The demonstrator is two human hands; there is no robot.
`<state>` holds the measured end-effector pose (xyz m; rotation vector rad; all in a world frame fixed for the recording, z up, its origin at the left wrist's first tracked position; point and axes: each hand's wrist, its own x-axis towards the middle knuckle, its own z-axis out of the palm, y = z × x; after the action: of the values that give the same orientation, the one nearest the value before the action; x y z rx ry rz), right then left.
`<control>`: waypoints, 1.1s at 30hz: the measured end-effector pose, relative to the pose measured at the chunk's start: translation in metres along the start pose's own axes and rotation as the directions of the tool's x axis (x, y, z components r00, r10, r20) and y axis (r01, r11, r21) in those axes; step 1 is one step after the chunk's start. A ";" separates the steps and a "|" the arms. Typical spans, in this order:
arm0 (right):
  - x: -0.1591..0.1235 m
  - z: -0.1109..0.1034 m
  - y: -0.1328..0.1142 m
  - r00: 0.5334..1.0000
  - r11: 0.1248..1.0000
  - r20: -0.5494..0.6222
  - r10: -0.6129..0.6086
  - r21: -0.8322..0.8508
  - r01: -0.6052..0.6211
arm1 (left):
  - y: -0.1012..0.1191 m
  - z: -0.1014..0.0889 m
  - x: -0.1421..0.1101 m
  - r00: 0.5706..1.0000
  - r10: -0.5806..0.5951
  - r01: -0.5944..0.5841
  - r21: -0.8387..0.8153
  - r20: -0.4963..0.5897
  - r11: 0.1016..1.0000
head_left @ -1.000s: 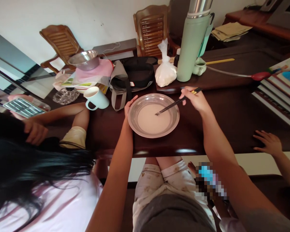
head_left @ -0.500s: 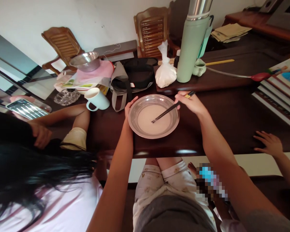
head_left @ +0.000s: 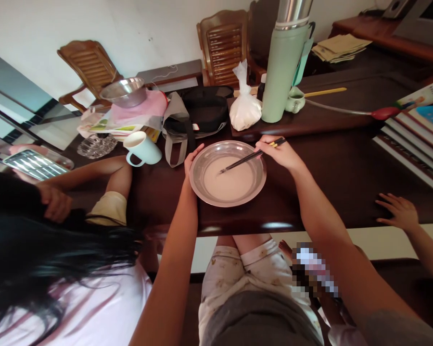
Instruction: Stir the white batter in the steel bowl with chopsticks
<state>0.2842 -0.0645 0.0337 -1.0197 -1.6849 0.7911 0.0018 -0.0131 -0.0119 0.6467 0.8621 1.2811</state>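
Steel basin (head_left: 197, 185), thin, stiff, prob. slick when wet and heavy w/ pale liquid (head_left: 238, 185), sits at table (head_left: 159, 202) edge, best held by opp. rims: L hand (head_left: 192, 161) cups its left rim, R hand (head_left: 278, 153) grips chopsticks (head_left: 243, 159) over its right rim.

Shallow round metal basin (head_left: 228, 202), upright near the edge of a dark, glossy tabletop, containing a pale, opaque, beige-white liquid (head_left: 234, 181). Black chopsticks (head_left: 242, 160), with yellow bands toward the upper end, slant across the basin's right rim; their lower tips meet the liquid left of its centre.
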 end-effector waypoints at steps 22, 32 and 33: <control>-0.004 0.001 -0.007 0.999 0.999 0.008 0.038 0.005 -0.038 | -0.003 0.001 -0.001 0.999 0.026 -0.026 0.005 0.025 1.000; -0.003 -0.001 -0.008 0.996 0.998 0.070 0.062 0.029 -0.064 | -0.004 0.002 0.000 1.000 0.018 -0.019 0.032 0.016 0.999; -0.003 -0.002 -0.007 0.998 0.998 0.031 0.058 0.032 -0.059 | -0.004 0.003 -0.001 1.000 0.019 -0.019 0.029 0.017 0.999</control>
<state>0.2844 -0.0699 0.0395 -1.0428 -1.6692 0.8732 0.0065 -0.0144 -0.0138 0.6894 0.8640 1.2804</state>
